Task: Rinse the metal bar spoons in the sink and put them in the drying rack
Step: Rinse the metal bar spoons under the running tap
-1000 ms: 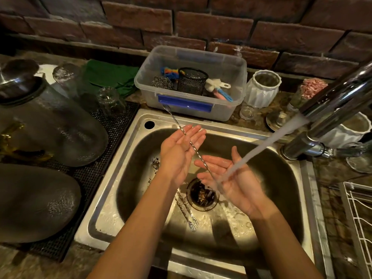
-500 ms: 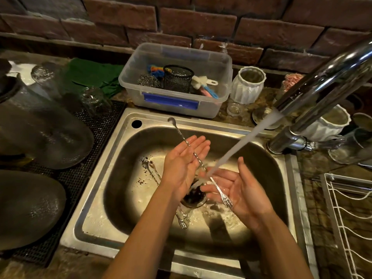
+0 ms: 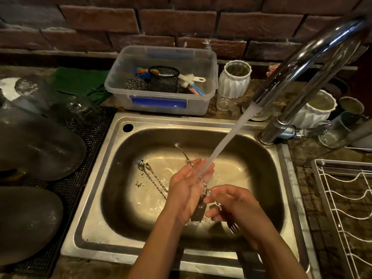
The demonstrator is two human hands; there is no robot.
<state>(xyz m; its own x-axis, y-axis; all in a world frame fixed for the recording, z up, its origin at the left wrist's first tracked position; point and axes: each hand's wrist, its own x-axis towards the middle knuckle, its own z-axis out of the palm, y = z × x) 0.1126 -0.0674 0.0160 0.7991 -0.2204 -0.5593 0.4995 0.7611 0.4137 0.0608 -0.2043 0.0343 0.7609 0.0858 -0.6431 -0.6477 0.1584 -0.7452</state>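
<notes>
A long twisted metal bar spoon (image 3: 184, 153) lies slanted between my hands over the steel sink (image 3: 112, 198). Its small bowl points to the back of the basin and its forked end (image 3: 233, 229) sticks out below my right hand. My left hand (image 3: 189, 184) presses flat against the stem, fingers straight, with the tap's water stream (image 3: 223, 141) falling on it. My right hand (image 3: 231, 206) curls its fingers around the lower stem. Two more bar spoons (image 3: 155, 178) rest on the sink floor to the left. The white wire drying rack (image 3: 346, 198) stands at the right edge.
The chrome tap (image 3: 298, 63) arches over the sink from the right. Behind the basin sits a clear plastic tub (image 3: 161, 101) of scrubbers, with white ribbed pots (image 3: 234, 81) and glasses beside it. Upturned glassware (image 3: 40, 146) fills a black mat on the left.
The spoon has slid down and to the right between my palms. My right hand's fingers have curled around the stem. My left hand now sits directly under the water stream.
</notes>
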